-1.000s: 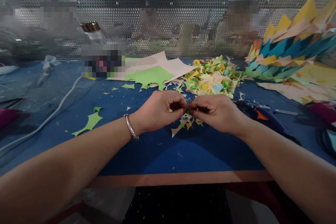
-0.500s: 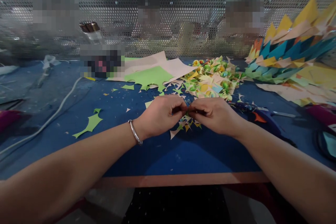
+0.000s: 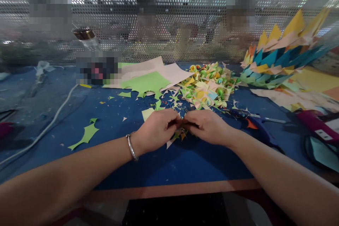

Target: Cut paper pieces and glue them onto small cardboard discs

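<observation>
My left hand [image 3: 159, 129], with a silver bangle at the wrist, is closed in a pinch at the middle of the blue table [image 3: 148, 169]. Facing it, my right hand [image 3: 209, 128] is pinched too, and the fingertips of both nearly meet. What they hold is too small and hidden to make out. Under and behind the fingers lie small paper scraps [image 3: 182, 135]. Beyond my right hand is a heap of green, yellow and pink paper pieces [image 3: 209, 86]. A green sheet [image 3: 148, 82] with scalloped cut edges rests on pale pink sheets [image 3: 176, 73].
Blue-handled scissors [image 3: 265, 132] lie right of my right hand, near a magenta object [image 3: 315, 123]. A layered paper model [image 3: 280, 56] stands back right. A white cable [image 3: 59, 114] and green offcut [image 3: 88, 134] are at left. Perforated metal [image 3: 185, 10] rises behind.
The view has shifted, so the table and everything on it sit slightly lower and further left. Both hands stay pinched together at the same spot.
</observation>
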`<state>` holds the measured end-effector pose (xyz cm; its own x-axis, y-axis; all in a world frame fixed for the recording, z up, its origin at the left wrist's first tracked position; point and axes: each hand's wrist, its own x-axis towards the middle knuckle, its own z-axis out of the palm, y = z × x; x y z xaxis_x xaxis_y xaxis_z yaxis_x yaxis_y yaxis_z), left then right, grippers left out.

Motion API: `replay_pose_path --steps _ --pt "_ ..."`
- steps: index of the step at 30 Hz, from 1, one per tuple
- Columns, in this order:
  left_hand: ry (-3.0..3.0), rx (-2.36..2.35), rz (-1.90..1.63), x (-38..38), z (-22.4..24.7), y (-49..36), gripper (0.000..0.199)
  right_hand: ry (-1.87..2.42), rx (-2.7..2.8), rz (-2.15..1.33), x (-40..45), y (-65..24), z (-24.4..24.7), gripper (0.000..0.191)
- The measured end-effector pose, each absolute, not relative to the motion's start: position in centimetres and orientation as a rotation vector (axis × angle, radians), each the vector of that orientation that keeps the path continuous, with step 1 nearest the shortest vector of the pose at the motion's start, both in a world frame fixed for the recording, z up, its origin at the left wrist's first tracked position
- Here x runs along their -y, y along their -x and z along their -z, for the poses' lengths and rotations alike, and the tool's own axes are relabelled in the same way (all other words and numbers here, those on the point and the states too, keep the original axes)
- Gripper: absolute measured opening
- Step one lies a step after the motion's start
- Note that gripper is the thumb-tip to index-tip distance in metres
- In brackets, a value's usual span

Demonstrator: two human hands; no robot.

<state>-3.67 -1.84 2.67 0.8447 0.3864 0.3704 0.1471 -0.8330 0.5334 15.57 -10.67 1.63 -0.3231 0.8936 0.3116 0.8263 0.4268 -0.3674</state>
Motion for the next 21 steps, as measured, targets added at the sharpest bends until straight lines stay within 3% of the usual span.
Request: replay_pose_path --steps 6,11,21 --pt "-2.570 -0.267 -0.659 0.3 -4.8 2.4 0.017 1.520 2.011 -0.108 10.6 -15.6 -2.5 0.018" --pt "-2.515 -0.201 -0.735 0.2 -3.4 2.4 0.015 1.486 2.088 -0.102 10.6 -15.9 -2.4 0.014" --pt "-2.529 -0.165 -0.625 -0.3 -2.2 3.7 0.015 1.494 2.311 -0.052 10.6 -15.8 -1.8 0.027"
